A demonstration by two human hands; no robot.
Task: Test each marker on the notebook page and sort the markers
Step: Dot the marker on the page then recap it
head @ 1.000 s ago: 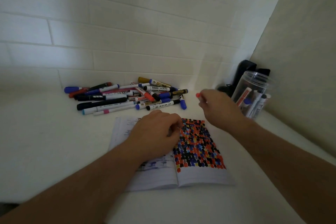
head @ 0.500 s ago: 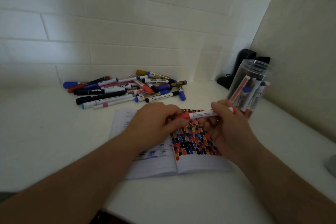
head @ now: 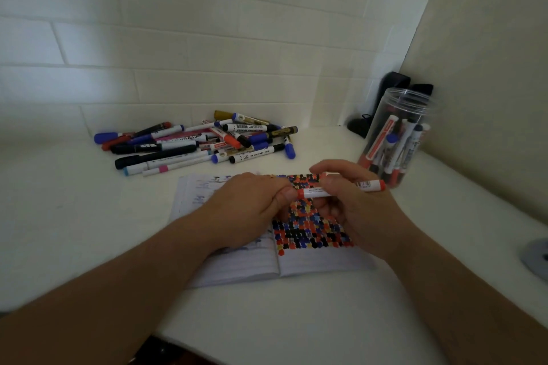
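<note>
My right hand (head: 353, 204) grips the white red-ended marker (head: 341, 189) level; my left hand (head: 252, 207) pinches its cap end. Below my grip: open paper notebook (head: 314, 258), page dotted with colour.

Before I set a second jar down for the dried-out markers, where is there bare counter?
Bare counter lies left of the notebook, in front of the marker pile. More lies between the notebook and the near edge. It is crowded at the back: pile, clear jar, both hands on the red marker.

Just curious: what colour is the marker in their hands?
White marker with red ends, clearest in the head view.
</note>
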